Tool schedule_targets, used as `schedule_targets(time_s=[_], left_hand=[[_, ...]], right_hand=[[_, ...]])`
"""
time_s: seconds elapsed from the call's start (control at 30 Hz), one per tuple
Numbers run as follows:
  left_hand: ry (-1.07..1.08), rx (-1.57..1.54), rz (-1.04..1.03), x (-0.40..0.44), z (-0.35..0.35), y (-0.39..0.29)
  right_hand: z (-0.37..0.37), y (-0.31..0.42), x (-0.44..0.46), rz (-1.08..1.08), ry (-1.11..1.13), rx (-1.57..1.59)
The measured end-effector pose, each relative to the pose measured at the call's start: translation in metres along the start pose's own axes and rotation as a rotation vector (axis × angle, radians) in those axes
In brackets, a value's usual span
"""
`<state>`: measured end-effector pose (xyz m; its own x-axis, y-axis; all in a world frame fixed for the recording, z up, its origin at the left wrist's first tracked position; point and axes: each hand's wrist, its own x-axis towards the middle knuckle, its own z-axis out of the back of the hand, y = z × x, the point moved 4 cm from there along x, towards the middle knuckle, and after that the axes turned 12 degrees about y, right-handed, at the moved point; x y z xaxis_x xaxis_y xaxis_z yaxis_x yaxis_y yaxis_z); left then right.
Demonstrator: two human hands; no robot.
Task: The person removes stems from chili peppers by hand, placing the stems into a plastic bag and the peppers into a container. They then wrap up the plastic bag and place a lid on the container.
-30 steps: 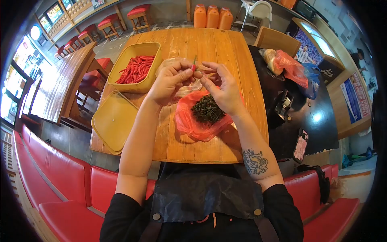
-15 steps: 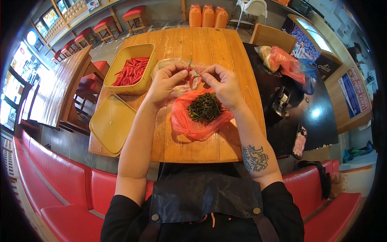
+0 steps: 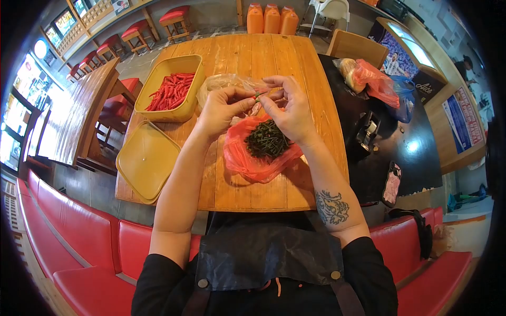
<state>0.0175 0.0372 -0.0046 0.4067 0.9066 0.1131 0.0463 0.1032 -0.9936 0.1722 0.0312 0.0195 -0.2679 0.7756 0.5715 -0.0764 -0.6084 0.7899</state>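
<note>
The left hand (image 3: 221, 113) pinches a little chili (image 3: 257, 97) at its fingertips, and the right hand (image 3: 292, 113) curls close on the other side, though I can't tell if it pinches too or which way the chili points. The green stems (image 3: 268, 139) sit under the hands, nearer the right one; the red chilies (image 3: 171, 92) lie left of the left hand.
</note>
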Motion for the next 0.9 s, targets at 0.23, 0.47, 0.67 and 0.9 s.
schedule_targets(time_s=[0.23,0.47,0.67,0.9], left_hand=[[0.009,-0.028,-0.019,0.001,-0.006,0.003],[-0.076,0.043,-0.071,0.003,-0.010,0.008],[-0.160,-0.014,-0.112,0.005,-0.015,0.014],[-0.128,-0.032,-0.086,0.003,-0.016,0.007]], right_hand=[[-0.003,-0.025,-0.003,-0.204,0.240,0.103],[-0.001,-0.015,-0.003,-0.086,0.136,-0.161],[-0.003,-0.016,-0.005,-0.037,0.025,-0.285],[-0.001,-0.031,-0.005,-0.369,0.035,0.471]])
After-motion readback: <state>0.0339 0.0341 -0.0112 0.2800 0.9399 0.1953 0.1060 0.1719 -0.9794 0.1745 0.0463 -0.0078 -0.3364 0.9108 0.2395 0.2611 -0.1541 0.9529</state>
